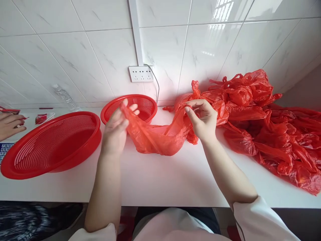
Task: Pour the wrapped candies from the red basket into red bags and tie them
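Observation:
A thin red plastic bag (160, 140) hangs between my two hands above the white table, sagging in the middle. My left hand (117, 125) has one end of it between thumb and fingers, palm turned up. With thumb and fingertips pinched, my right hand (202, 117) grips the other end. Behind my left hand stands a small round red colander (130, 100), partly covered by the hand and the bag. A larger red colander (57, 144) is to the left of my left forearm. No contents show inside either colander.
A heap of red plastic bags (273, 134) covers the table's right side. A power socket (141, 74) with a cable is on the tiled wall. At far left are a clear plastic bottle (65, 97) and another person's hand (11, 125).

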A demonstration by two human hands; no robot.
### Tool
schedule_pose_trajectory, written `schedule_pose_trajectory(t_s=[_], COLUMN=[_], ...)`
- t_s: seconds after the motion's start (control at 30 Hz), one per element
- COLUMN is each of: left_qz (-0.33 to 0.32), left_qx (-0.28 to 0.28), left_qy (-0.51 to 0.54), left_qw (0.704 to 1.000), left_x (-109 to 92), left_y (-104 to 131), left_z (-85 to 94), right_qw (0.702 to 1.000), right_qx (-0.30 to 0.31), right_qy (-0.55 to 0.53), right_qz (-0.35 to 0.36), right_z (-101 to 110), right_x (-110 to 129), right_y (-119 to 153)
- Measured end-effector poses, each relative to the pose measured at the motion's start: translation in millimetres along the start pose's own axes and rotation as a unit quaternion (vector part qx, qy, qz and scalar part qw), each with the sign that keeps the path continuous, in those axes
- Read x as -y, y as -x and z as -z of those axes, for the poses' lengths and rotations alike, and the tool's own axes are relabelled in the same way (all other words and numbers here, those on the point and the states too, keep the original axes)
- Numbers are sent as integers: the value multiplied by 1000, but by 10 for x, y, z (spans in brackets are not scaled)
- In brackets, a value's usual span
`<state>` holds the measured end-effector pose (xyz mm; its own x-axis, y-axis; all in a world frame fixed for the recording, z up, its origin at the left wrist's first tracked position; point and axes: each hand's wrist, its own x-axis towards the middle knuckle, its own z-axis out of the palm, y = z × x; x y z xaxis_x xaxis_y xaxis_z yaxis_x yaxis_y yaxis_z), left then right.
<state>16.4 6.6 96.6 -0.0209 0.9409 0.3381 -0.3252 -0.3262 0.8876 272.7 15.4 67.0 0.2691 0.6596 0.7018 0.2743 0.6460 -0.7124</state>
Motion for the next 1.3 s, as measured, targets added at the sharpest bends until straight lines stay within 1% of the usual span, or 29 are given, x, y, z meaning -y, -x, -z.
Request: schedule_pose_trajectory(t_s=[0.07, 0.13, 0.17, 0.2, 0.23, 0.27, 0.3, 0.37, 0.4, 0.5, 0.53, 0.6, 0.67, 0.7, 0.73, 0.77, 0.8, 0.87, 0.9, 0.93, 0.97, 1.03, 1.07, 1.1, 1.13, 1.2, 1.23, 1.27, 1.3], left_qz=[53, 95, 104, 109, 120, 135, 156, 201, 211, 205, 211, 242, 271, 280, 287, 295, 305, 314, 310, 303, 294, 269, 243, 198, 131, -44, -129, -200, -252], left_qx=[101, 196, 235, 263, 279, 280, 273, 256, 256, 278, 285, 288, 270, 256, 242, 230, 220, 210, 219, 241, 270, 328, 346, 348, 335, 286, 264, 251, 249], left_qy=[-39, -108, -138, -156, -160, -150, -130, -83, -66, -64, -69, -75, -62, -47, -26, 1, 32, 74, 74, 56, 19, -101, -177, -260, -344, -475, -508, -516, -506], left_qw=[993, 970, 957, 946, 939, 938, 940, 942, 941, 936, 932, 923, 922, 924, 926, 927, 926, 923, 922, 920, 917, 900, 889, 879, 867, 831, 810, 794, 786], left_x=[38, 116, 163, 211, 256, 295, 327, 363, 369, 366, 367, 386, 429, 458, 487, 516, 538, 555, 544, 519, 483, 395, 354, 323, 308, 333, 372, 424, 482], left_y=[-24, -38, -43, -48, -54, -62, -71, -93, -102, -103, -96, -79, -72, -75, -82, -92, -103, -116, -113, -102, -82, -19, 18, 55, 87, 126, 129, 122, 108], left_z=[-166, -330, -408, -479, -540, -586, -618, -640, -635, -597, -584, -557, -524, -502, -478, -454, -431, -398, -393, -397, -410, -460, -493, -528, -561, -606, -612, -607, -591], right_qw=[998, 988, 977, 965, 953, 945, 944, 950, 950, 931, 927, 933, 947, 952, 953, 946, 932, 891, 876, 875, 886, 921, 929, 928, 918, 890, 880, 876, 875], right_qx=[56, 144, 196, 246, 286, 310, 316, 303, 300, 324, 328, 306, 269, 261, 268, 296, 343, 445, 475, 480, 459, 370, 328, 303, 298, 315, 320, 318, 310], right_qy=[0, -4, -8, -14, -20, -26, -36, -68, -90, -163, -179, -188, -172, -159, -144, -126, -106, -58, -43, -42, -56, -115, -152, -187, -218, -265, -279, -287, -290], right_qz=[26, 62, 79, 93, 100, 100, 90, 43, 16, -32, -35, -32, -16, -5, 10, 26, 43, 66, 64, 50, 26, -41, -76, -111, -143, -194, -211, -224, -233], right_z=[-42, -87, -106, -121, -129, -130, -123, -92, -71, -18, -5, 26, 78, 114, 157, 202, 247, 314, 329, 327, 307, 213, 144, 67, -14, -165, -226, -273, -307], right_x=[106, 221, 274, 319, 351, 365, 361, 296, 243, 64, 16, -43, -48, -33, -7, 25, 61, 130, 153, 163, 156, 88, 32, -34, -104, -236, -289, -331, -362], right_y=[-43, -74, -86, -95, -102, -104, -102, -82, -66, 0, 22, 60, 85, 93, 97, 98, 97, 93, 91, 91, 93, 109, 125, 144, 168, 222, 247, 269, 287])
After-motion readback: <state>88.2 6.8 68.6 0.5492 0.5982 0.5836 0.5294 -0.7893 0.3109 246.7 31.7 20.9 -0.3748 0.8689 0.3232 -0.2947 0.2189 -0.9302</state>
